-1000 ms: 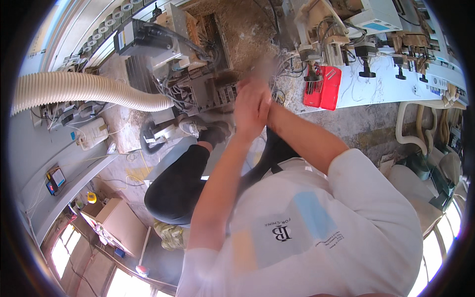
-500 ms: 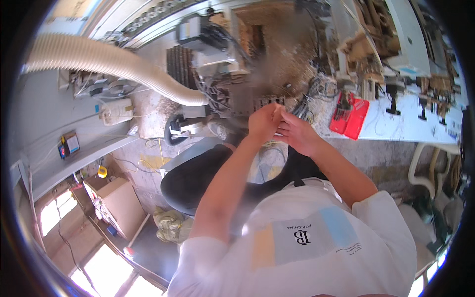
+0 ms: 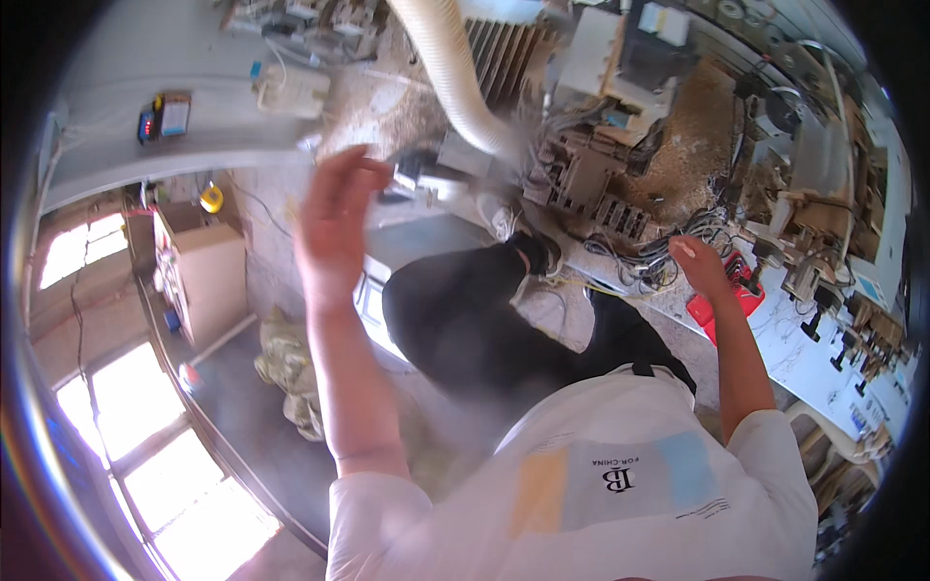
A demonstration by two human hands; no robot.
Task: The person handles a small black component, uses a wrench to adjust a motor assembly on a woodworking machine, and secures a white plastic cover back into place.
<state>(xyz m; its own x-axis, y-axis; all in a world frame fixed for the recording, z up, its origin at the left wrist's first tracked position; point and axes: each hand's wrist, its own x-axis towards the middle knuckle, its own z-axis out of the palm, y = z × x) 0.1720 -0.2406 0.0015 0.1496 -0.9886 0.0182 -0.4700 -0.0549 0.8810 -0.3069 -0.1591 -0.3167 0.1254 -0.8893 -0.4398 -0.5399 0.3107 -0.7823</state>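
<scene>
My left hand (image 3: pixel 337 218) is raised at the left, its fingers loosely bent and slightly blurred, and nothing shows in it. Beyond its fingertips lies a machine part with a black handle (image 3: pixel 418 165); whether they touch I cannot tell. Far to the right, my right hand (image 3: pixel 701 268) has its fingers drawn together over the near edge of the machine bed. What it pinches, if anything, is too small to make out. Next to it lies an open red tool case (image 3: pixel 744 302), partly behind my wrist. A bundle of grey cables (image 3: pixel 644 263) lies left of that hand.
A ribbed cream hose (image 3: pixel 450 73) runs down to the dusty machine (image 3: pixel 581 179). Sawdust (image 3: pixel 693 145) covers the bed behind. Black clamp knobs (image 3: pixel 812 327) line the right side. On the left stand a cardboard box (image 3: pixel 208 286) and a crumpled sack (image 3: pixel 288 373).
My hands, together over the machine before, have parted: the left went left, the right moved right toward the red case. The view has turned left, so the machine now appears further right.
</scene>
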